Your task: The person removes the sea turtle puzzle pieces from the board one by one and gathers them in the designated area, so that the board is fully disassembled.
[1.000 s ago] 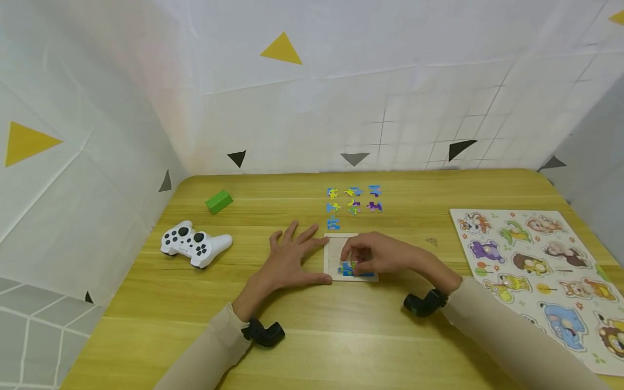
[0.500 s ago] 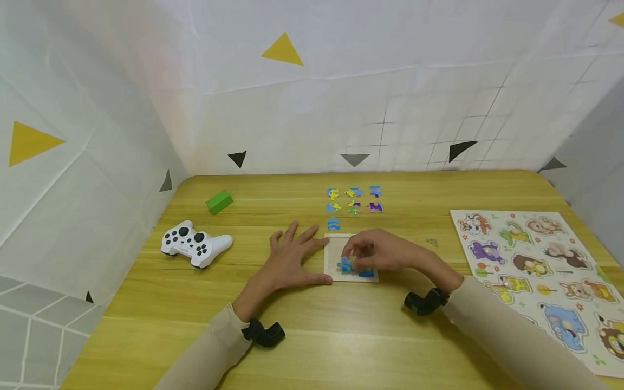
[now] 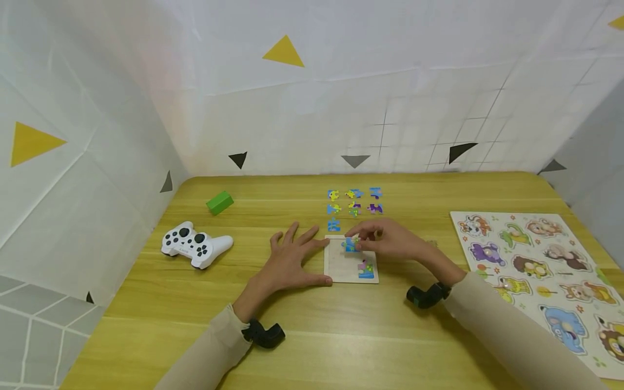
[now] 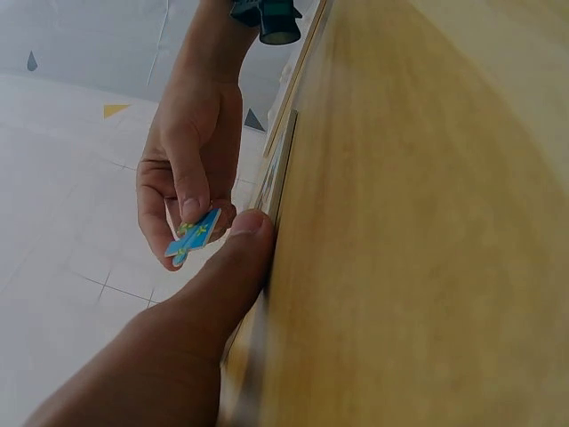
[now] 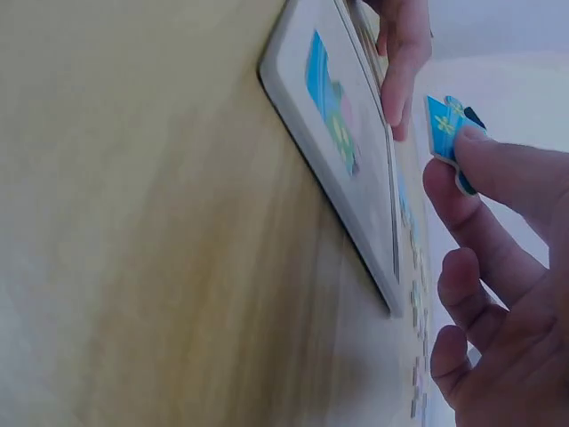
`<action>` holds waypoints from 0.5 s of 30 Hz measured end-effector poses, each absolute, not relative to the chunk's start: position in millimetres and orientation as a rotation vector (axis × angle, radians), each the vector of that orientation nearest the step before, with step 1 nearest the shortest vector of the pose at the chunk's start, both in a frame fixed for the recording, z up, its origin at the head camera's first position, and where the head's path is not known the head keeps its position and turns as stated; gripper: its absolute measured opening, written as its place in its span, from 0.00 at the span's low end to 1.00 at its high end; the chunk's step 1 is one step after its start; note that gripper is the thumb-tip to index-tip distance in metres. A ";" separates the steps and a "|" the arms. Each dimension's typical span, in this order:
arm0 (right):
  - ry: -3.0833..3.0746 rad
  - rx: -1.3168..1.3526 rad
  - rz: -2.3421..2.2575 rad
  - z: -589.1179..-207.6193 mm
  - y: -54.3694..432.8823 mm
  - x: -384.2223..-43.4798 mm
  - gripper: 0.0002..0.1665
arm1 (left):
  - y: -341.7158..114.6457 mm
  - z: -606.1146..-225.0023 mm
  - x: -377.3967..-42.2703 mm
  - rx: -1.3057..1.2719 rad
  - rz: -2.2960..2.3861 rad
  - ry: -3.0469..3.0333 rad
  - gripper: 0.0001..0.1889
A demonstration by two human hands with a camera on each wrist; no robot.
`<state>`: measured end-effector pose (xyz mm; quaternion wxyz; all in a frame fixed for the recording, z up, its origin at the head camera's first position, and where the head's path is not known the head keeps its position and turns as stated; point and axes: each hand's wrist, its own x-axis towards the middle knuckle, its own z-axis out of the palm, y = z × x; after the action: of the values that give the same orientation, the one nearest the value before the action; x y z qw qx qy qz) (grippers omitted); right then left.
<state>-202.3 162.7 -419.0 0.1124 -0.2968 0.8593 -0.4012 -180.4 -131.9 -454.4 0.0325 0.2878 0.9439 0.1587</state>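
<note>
My right hand (image 3: 390, 239) pinches a blue jigsaw piece with yellow-green marks (image 5: 446, 124) between thumb and fingertips. It holds the piece raised over the upper part of a small pale puzzle frame (image 3: 336, 271). In the frame's near right corner sits another jigsaw piece (image 3: 365, 270), blue, green and pink. My left hand (image 3: 294, 260) lies with fingers spread at the frame's left side, thumb and fingertip right at its edge. The left wrist view shows the left thumb (image 4: 244, 236) against the frame's edge.
Several loose jigsaw pieces (image 3: 355, 208) lie in rows beyond the frame. A white game controller (image 3: 195, 244) and a green block (image 3: 220, 202) are at the left. On the right lies a large animal puzzle board (image 3: 541, 276). White sheeting (image 3: 312, 119) rises behind the table.
My right hand has lifted the blue jigsaw piece from beside the corner piece and carried it toward the frame's far side. The corner piece is now uncovered. The left hand has stayed put.
</note>
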 end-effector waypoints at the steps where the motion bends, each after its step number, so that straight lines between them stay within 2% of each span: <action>1: 2.540 -0.855 -1.184 -419.8 163.6 -203.6 0.15 | -131.8 -454.4 -180.4 0.886 0.492 2.904 0.48; 15: 2.678 -0.707 -1.238 -430.1 166.4 -228.9 0.16 | -131.9 -454.5 -180.9 0.904 0.504 2.902 0.48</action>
<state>-228.9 166.4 -430.1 0.0539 -0.2328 0.8814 -0.4076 -180.9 -131.9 -454.5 0.0301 0.2931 0.9415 0.1634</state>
